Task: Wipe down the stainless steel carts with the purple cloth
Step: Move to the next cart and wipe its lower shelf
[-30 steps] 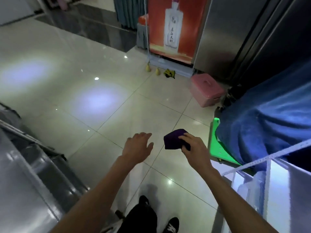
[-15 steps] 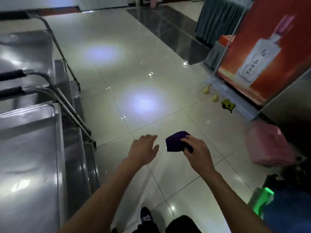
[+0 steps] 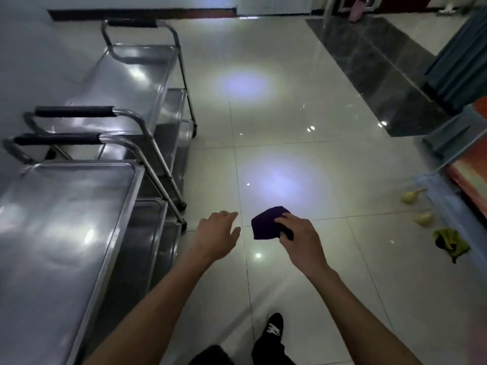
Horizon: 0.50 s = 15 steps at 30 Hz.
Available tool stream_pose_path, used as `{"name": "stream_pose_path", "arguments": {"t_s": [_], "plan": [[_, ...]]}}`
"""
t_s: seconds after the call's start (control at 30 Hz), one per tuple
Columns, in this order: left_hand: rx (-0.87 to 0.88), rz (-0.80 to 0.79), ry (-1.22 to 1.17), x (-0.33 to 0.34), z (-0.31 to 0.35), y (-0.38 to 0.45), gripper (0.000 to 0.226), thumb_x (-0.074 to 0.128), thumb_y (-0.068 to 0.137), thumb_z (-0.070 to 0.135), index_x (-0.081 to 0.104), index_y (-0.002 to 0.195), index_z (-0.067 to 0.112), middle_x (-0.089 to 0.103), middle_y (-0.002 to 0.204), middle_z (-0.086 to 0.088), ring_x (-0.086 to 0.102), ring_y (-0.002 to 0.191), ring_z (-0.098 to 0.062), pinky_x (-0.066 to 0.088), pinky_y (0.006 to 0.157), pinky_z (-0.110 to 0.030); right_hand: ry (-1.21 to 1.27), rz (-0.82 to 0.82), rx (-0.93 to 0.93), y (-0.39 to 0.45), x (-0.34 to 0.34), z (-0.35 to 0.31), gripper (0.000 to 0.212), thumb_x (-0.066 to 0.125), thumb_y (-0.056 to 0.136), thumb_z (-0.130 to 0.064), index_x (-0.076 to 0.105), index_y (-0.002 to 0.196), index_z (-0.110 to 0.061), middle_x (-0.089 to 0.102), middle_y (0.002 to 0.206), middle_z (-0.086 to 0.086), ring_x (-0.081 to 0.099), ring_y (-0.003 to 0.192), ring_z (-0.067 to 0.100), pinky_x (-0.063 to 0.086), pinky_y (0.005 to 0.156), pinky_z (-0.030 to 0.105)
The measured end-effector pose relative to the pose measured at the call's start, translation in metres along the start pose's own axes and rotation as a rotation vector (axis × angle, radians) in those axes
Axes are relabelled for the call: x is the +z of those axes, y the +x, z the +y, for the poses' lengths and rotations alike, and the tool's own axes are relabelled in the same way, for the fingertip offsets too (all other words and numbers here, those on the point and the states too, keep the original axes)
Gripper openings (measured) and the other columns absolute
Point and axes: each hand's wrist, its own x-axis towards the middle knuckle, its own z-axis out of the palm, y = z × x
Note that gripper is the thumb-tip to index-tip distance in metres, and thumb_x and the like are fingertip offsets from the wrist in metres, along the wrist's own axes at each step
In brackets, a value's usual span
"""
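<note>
Cloth first: purple cloth (image 3: 266, 223) is bunched in our right hand (image 3: 299, 238), held in the air over the tiled floor (image 3: 290, 127), clear of any cart. It looks soft, light and limp, so we'd flatten it under the palm before wiping. Grip: right fingers curled round the wad's near edge, pinching it; left hand (image 3: 216, 237) relaxed, fingers loose, holding nothing, just beside the cloth. Nearest cart (image 3: 52, 233) sits on our left, not yet touched; its steel top looks slick and rigid. Two more carts (image 3: 137, 83) are lined up beyond it.
</note>
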Motion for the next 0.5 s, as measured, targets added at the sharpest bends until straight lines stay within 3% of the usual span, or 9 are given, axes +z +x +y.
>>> {"name": "stream_pose_path", "arguments": {"t_s": [0.23, 0.33, 0.5], "plan": [[-0.308, 0.087, -0.1, -0.019, -0.057, 0.023, 0.045, 0.047, 0.102, 0.04, 0.049, 0.142, 0.021, 0.059, 0.137, -0.005, 0.056, 0.123, -0.026, 0.049, 0.101, -0.046, -0.026, -0.206, -0.245, 0.123, 0.034, -0.039, 0.042, 0.063, 0.086, -0.004, 0.07, 0.123, -0.022, 0.063, 0.133, -0.006, 0.053, 0.114, 0.023, 0.04, 0.093, 0.024], [-0.417, 0.122, -0.152, -0.015, -0.09, 0.029, 0.041, 0.046, 0.101, 0.04, 0.053, 0.136, 0.021, 0.061, 0.133, -0.003, 0.058, 0.119, -0.023, 0.05, 0.098, -0.043, -0.027, -0.323, -0.33, 0.166, 0.067, -0.063, 0.042, 0.062, 0.087, -0.005, 0.069, 0.125, -0.022, 0.062, 0.135, -0.005, 0.054, 0.116, 0.024, 0.046, 0.097, 0.034], [-0.575, 0.147, -0.275, 0.002, -0.141, 0.036, 0.044, 0.043, 0.102, 0.04, 0.048, 0.143, 0.025, 0.057, 0.139, 0.001, 0.054, 0.124, -0.02, 0.047, 0.101, -0.041, -0.029, -0.475, -0.405, 0.213, 0.126, -0.098, 0.044, 0.063, 0.087, -0.006, 0.068, 0.125, -0.026, 0.06, 0.138, -0.005, 0.053, 0.121, 0.022, 0.046, 0.102, 0.036]]}}
